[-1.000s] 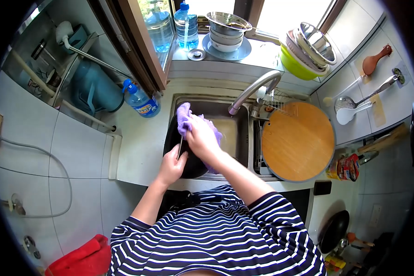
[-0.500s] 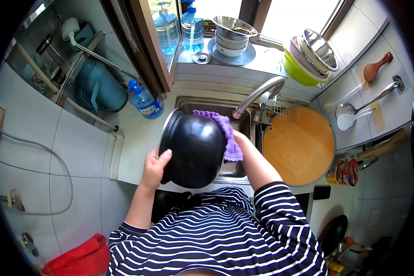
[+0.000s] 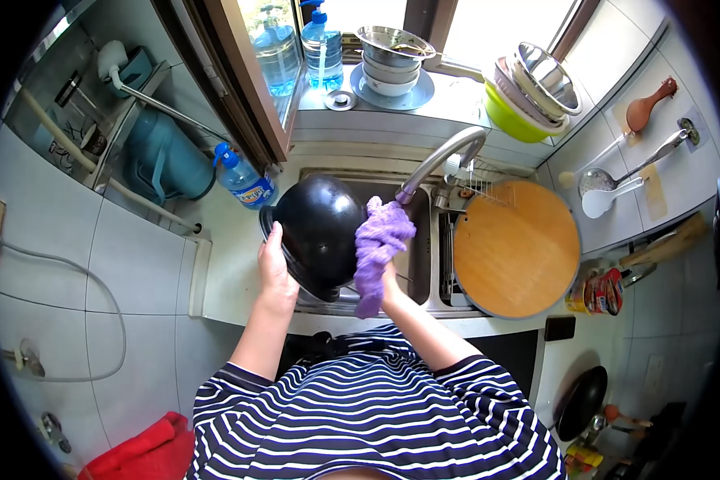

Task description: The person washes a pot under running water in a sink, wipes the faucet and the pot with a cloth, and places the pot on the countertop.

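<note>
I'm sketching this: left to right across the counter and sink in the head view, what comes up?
Blue plastic pump bottle, rounded shiny black pot, crumpled purple cloth, round light-brown wooden board, red-and-yellow package.

White tiled walls point(image 3: 140, 264); brown-framed window point(image 3: 508, 28) (bright daylight).

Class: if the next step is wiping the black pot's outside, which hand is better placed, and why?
Probably the right hand: it has the purple cloth beside the black pot's outer surface. The left hand grips the rim, so it seems better suited to steadying.
</note>
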The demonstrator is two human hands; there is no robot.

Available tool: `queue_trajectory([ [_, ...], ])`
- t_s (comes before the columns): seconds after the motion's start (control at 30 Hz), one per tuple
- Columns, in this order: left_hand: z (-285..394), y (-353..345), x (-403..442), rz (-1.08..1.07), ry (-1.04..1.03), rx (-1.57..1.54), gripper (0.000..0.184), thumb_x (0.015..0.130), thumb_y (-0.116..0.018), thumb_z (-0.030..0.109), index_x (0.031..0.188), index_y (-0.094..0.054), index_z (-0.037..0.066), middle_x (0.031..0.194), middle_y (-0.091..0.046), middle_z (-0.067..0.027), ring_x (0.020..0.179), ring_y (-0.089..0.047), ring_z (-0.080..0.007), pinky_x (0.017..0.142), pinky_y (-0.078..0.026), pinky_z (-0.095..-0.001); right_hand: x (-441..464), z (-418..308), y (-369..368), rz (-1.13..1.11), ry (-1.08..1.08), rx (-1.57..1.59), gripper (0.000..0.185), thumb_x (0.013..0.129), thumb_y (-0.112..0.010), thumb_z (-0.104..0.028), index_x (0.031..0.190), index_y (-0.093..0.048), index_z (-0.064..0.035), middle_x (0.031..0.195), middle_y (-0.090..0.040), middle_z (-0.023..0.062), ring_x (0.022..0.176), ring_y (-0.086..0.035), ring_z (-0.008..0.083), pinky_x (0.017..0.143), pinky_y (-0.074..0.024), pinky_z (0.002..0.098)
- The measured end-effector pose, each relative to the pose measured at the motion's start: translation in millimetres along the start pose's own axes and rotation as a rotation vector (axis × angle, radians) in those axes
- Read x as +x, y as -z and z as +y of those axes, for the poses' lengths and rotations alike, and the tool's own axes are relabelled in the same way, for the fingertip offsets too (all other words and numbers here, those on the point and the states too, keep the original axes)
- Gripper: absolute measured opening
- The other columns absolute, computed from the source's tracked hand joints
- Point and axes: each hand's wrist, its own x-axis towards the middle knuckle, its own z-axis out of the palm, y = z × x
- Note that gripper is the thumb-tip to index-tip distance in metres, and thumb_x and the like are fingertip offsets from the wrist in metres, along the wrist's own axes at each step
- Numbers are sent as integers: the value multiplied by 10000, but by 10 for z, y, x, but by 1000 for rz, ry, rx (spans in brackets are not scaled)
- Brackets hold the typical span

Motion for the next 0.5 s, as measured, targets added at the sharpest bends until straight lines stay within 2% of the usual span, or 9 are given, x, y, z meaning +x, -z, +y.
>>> queue_trajectory([
  [0.03, -49, -40, -17, -15, -6, 63, 483, 924, -509, 382, 1180, -499, -27, 1155, -583, -130, 1026, -583, -247, 915, -457, -373, -106, -313, -90, -17, -182, 111, 214, 953, -412, -287, 1080, -492, -133, 922, -502, 12, 784, -500, 120, 676, -455, 288],
  [0.07, -87, -116, -51, -8, 6, 22, 521, 922, -489, 424, 1188, -493, -23, 1160, -580, -128, 1030, -580, -248, 919, -453, -372, -216, -647, -189, -14, -365, 218, 201, 938, -448, -224, 1096, -487, -107, 987, -524, 41, 857, -520, 127, 741, -465, 290],
  [0.1, -110, -211, -98, -1, 18, -19, 559, 919, -469, 467, 1197, -488, -18, 1165, -577, -126, 1034, -578, -249, 922, -450, -371, -241, -627, -221, -33, -253, 152, 209, 934, -453, -215, 1106, -468, -99, 994, -528, 50, 889, -524, 149, 770, -459, 304],
  [0.17, -212, -179, -36, -28, 19, -15, 659, 907, -401, 572, 1230, -464, 1, 1217, -546, -116, 1072, -556, -248, 937, -437, -366, -238, -327, -322, -64, 221, -172, 263, 938, -462, -230, 1157, -429, -87, 1028, -526, 69, 986, -512, 199, 877, -418, 354],
  [0.23, -284, -261, -122, -15, 2, 110, 663, 915, -394, 564, 1232, -453, -14, 1220, -525, -117, 1073, -541, -220, 929, -431, -350, -291, -664, -445, -53, 481, -732, 391, 910, -472, -295, 1220, -409, -65, 1140, -509, 100, 1083, -471, 221, 981, -320, 364],
  [0.33, -360, -249, -200, 32, -74, 334, 612, 948, -364, 516, 1206, -458, -30, 1148, -545, -112, 1015, -545, -184, 929, -409, -318, -134, -1108, -619, -72, 764, -1269, 607, 841, -518, -312, 1352, -327, -47, 1279, -479, 121, 1241, -385, 260, 1098, -146, 399],
  [0.4, -338, -250, -275, -22, -112, 352, 573, 956, -367, 491, 1192, -472, -20, 1121, -565, -101, 1003, -553, -176, 912, -422, -311, -31, -1162, -586, -414, 793, -1016, 392, 831, -515, -215, 1208, -549, -114, 1244, -540, 97, 1248, -409, 259, 1082, -190, 462],
  [0.47, -304, -264, -286, -24, -82, 283, 557, 954, -378, 488, 1177, -485, -11, 1108, -574, -94, 985, -563, -172, 892, -437, -309, 12, -1277, -582, -464, 892, -996, 397, 741, -575, -146, 1135, -594, -105, 1210, -555, 120, 1212, -449, 269, 1063, -246, 474],
  [0.5, -286, -283, -263, -31, -68, 248, 549, 952, -384, 487, 1170, -491, -6, 1101, -578, -91, 976, -567, -169, 882, -444, -308, 35, -1219, -579, -460, 884, -982, 384, 744, -577, -167, 1124, -599, -115, 1197, -567, 97, 1216, -451, 252, 1061, -257, 461],
])
